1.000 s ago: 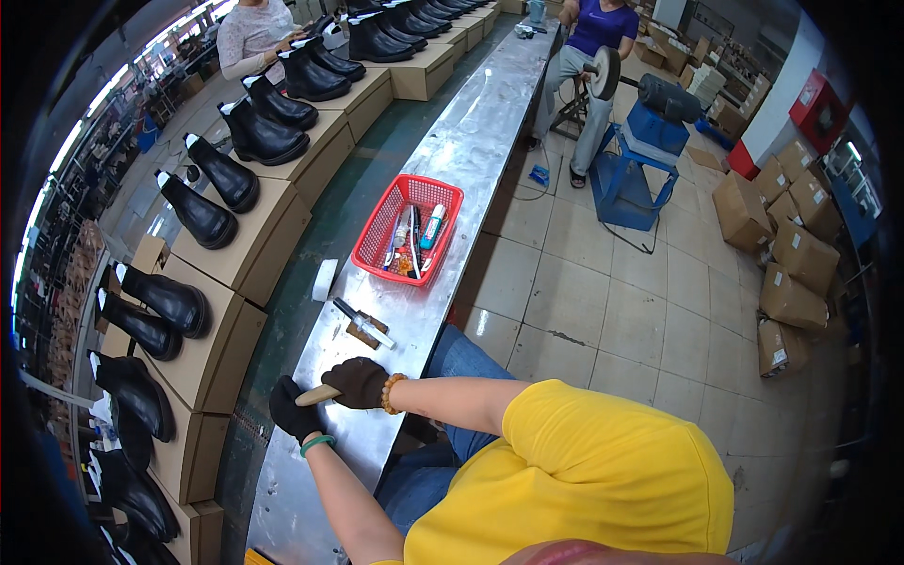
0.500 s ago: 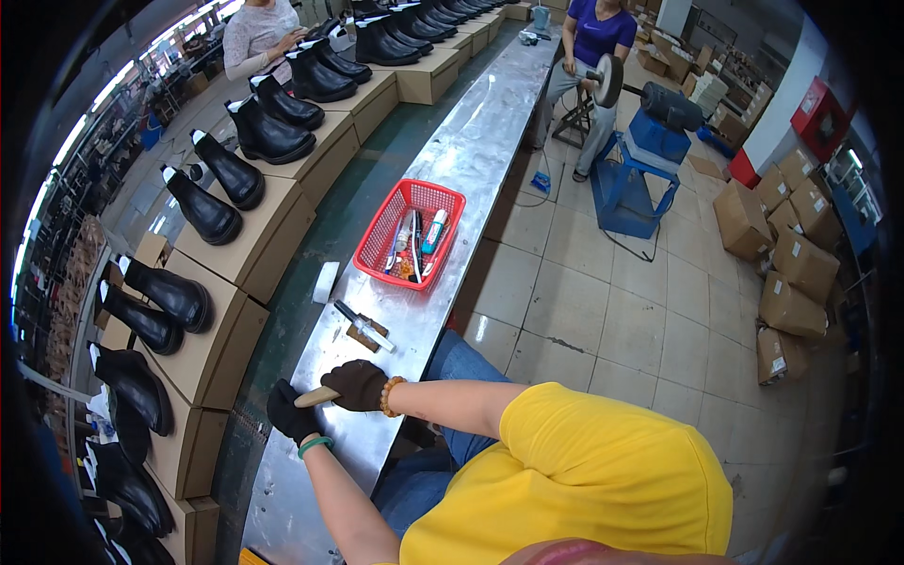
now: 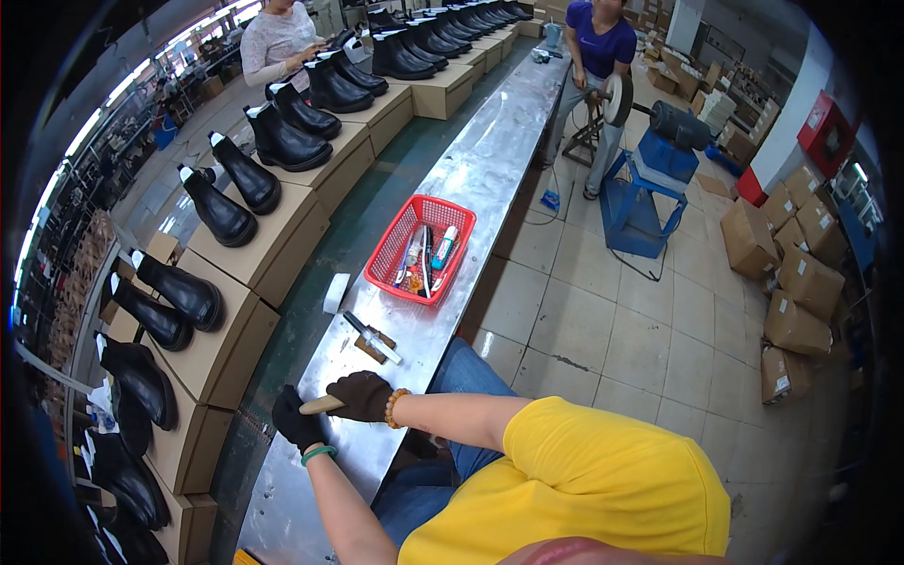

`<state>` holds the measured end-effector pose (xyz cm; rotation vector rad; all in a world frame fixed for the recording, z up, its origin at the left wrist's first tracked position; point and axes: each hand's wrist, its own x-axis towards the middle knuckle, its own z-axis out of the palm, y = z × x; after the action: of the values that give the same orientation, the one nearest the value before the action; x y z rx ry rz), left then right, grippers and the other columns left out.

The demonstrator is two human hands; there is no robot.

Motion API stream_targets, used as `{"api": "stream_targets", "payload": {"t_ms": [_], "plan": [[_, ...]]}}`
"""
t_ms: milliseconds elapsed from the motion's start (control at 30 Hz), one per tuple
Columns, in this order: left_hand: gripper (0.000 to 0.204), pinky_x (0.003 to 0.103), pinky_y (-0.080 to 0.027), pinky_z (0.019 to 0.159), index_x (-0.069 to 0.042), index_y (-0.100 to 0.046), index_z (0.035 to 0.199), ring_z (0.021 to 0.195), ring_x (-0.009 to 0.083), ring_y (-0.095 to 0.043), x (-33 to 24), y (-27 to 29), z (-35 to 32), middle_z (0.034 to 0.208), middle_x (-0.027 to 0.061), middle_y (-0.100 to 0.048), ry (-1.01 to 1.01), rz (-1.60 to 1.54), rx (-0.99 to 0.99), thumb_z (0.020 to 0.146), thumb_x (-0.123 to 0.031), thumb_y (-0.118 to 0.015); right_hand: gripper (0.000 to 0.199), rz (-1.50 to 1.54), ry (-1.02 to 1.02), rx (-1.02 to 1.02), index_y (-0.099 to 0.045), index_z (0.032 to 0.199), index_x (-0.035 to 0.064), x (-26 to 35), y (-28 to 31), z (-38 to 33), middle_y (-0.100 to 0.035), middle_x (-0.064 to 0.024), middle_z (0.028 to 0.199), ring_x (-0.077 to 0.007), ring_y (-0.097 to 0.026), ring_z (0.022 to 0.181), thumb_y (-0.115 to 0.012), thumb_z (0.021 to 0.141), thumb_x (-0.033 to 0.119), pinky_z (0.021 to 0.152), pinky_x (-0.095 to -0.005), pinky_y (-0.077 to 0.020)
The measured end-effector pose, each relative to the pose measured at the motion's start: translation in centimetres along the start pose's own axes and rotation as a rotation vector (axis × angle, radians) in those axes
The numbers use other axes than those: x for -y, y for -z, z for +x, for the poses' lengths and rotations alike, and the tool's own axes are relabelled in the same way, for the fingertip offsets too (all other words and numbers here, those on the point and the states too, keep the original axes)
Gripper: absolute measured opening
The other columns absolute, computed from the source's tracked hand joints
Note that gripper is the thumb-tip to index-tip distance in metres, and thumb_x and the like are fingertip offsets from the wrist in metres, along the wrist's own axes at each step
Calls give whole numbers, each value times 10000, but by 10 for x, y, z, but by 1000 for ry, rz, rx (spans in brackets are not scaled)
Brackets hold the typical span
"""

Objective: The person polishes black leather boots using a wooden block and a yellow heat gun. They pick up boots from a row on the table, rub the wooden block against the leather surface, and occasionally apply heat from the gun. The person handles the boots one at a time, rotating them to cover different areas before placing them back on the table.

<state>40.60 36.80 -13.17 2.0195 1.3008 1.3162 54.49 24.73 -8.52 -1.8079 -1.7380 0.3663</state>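
while my right hand (image 3: 361, 396) stays out of sight inside its dark brown glove, i can see it curled firmly shut around a pale stick (image 3: 322, 405), just one end poking out. that stick is over the metal bench (image 3: 476, 160), on the near side of the red basket (image 3: 388, 247) and a bit to its left. its long axis lies almost level, side to side, with the free end pointing left and dipping slightly toward me. right at that tip is my left hand (image 3: 298, 419), in a black glove; i can't tell how far its fingers are closed, or on what.

between the stick and the basket, a brown block (image 3: 380, 341) lies in the way, with a dark-and-clear pen-like tool (image 3: 370, 337) across it. just left of the basket sits a white curved piece (image 3: 335, 293). inside the basket there's a teal-and-white tube (image 3: 444, 247). farther left of it, black boots (image 3: 290, 137) stand on cardboard boxes (image 3: 250, 250).
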Motion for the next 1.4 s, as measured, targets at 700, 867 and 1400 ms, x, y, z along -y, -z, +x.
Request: {"api": "stream_targets", "payload": {"t_ms": [700, 867, 1400], "plan": [[96, 407, -438, 595, -155, -653, 820, 645, 266, -574, -44, 20, -16, 670, 66, -594, -459, 536, 231, 741, -208, -657, 309, -2, -21, -39, -608, 918, 168, 21, 7, -6, -626, -122, 832, -318, -616, 795, -483, 832, 437, 725, -445, -474], [82, 390, -444, 568, -169, -638, 758, 630, 248, -580, -35, 23, -16, 657, 62, -582, -478, 449, 226, 714, -236, -657, 318, 22, -7, -68, -614, 907, 163, 21, 1, -4, -623, -124, 813, -320, -616, 794, -487, 830, 444, 723, -441, -473], [112, 374, -460, 618, -150, -662, 806, 678, 267, -592, -39, 32, -18, 697, 81, -593, -413, 387, 252, 694, -160, -661, 317, 31, -7, -49, -619, 935, 181, 24, -6, -4, -628, -114, 843, -314, -612, 803, -512, 823, 457, 718, -442, -468]]}}
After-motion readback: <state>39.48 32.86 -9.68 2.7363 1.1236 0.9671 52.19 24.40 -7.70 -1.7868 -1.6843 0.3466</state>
